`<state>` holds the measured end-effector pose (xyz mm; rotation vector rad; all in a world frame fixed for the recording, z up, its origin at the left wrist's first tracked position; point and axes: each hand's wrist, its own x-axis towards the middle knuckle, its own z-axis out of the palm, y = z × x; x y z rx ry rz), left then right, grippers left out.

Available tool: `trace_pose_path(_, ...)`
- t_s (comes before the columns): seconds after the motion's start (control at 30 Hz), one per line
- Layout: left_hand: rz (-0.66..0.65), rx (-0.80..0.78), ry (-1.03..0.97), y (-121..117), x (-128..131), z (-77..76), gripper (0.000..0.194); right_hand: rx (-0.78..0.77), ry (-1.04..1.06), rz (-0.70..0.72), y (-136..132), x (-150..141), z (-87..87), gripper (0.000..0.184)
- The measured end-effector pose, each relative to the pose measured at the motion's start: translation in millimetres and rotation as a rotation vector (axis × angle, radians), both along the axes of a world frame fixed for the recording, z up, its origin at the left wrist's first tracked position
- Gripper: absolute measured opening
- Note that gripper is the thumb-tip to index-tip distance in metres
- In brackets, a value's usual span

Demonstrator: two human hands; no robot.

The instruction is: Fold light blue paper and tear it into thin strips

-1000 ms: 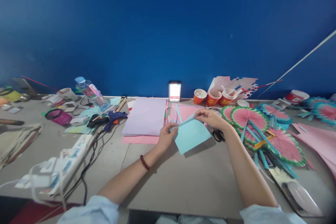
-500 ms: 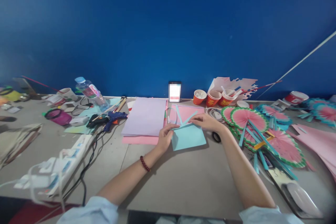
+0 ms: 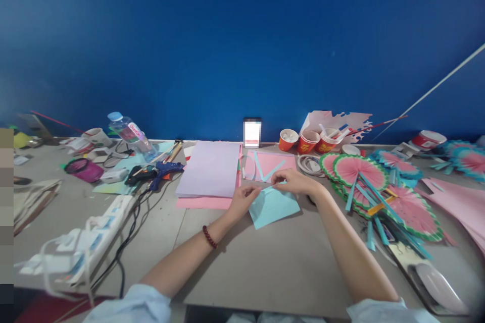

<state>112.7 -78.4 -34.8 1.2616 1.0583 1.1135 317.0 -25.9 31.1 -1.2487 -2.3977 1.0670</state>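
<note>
A light-blue sheet of paper (image 3: 275,208) hangs tilted just above the table between my hands. My left hand (image 3: 242,202) pinches its upper left corner, thumb and fingers together. My right hand (image 3: 293,181) grips the top edge farther right, its fingertips bent over the paper. Behind the sheet lies a pink paper (image 3: 280,159), with narrow blue paper strips (image 3: 259,167) on it in a V shape. To the left, a lilac paper stack (image 3: 210,169) rests over pink sheets.
Right of my arm are pink-and-green paper fans (image 3: 359,171) and a white mouse (image 3: 439,285). Red paper cups (image 3: 308,141) stand along the blue wall. Leftward are a blue glue gun (image 3: 163,171), a tilted bottle (image 3: 132,133) and a power strip (image 3: 100,237) with cables.
Both hands have drawn the blue sheet slightly toward me, and it has turned so its lower left corner points nearer. The V of strips behind it shows more fully.
</note>
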Motion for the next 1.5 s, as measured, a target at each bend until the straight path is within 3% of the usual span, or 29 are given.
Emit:
trace_pose_path(0.13,-0.073,-0.013,-0.010,-0.3,0.4,-2.7,0.027,0.009,-0.014,0.049,-3.4,-9.2,-2.8,0.015)
trace_pose_path(0.67,-0.003,0.061,0.060,-0.6,4.3,-7.3,0.013,0.060,-0.077,0.023,-14.5,-31.2,-0.1,0.011)
trace_pose_path(0.97,0.064,0.086,0.096,-3.2,6.2,-9.0,0.006,0.070,-0.118,-0.012,-14.8,-31.9,-1.6,0.007)
trace_pose_path(1.5,0.078,0.095,0.113,-2.7,3.8,-11.7,0.015,0.079,-0.105,-0.019,-5.0,-18.2,-1.2,0.010)
